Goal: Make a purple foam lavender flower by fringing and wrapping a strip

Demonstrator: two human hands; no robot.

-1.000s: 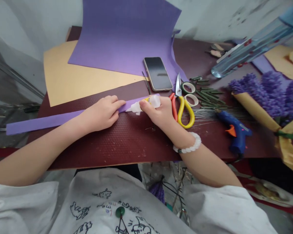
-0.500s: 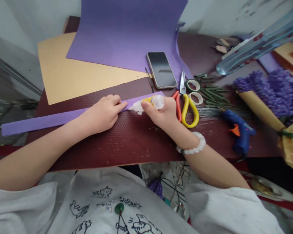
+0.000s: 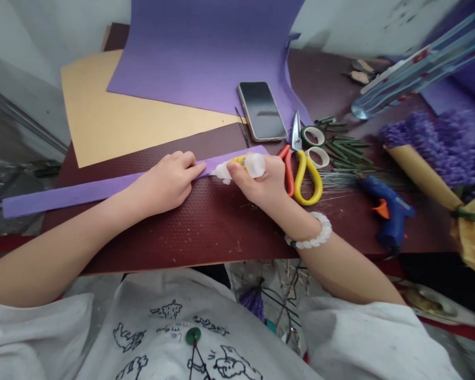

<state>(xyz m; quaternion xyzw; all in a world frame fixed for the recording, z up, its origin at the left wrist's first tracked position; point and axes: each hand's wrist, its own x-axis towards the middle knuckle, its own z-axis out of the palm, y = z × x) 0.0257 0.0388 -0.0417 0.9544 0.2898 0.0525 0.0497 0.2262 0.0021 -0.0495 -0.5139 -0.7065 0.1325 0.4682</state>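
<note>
We hold one glue bottle (image 3: 243, 166) in our right hand (image 3: 267, 182), its tip at the near edge of one purple strip (image 3: 71, 195) lying along the counter (image 3: 217, 227). Our left hand (image 3: 174, 182) rests its fingertips on that strip; we cannot tell whether they pinch it. Nearby we count one phone (image 3: 262, 111), one pair of scissors (image 3: 296, 138), two tape rolls (image 3: 325, 157) and one glue gun (image 3: 391, 214).

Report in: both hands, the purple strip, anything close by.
Left hand on purple strip. Right hand gripping squeeze bottle, nozzle at strip. Strip overhangs table's left end. Scissors close beside right hand.
</note>
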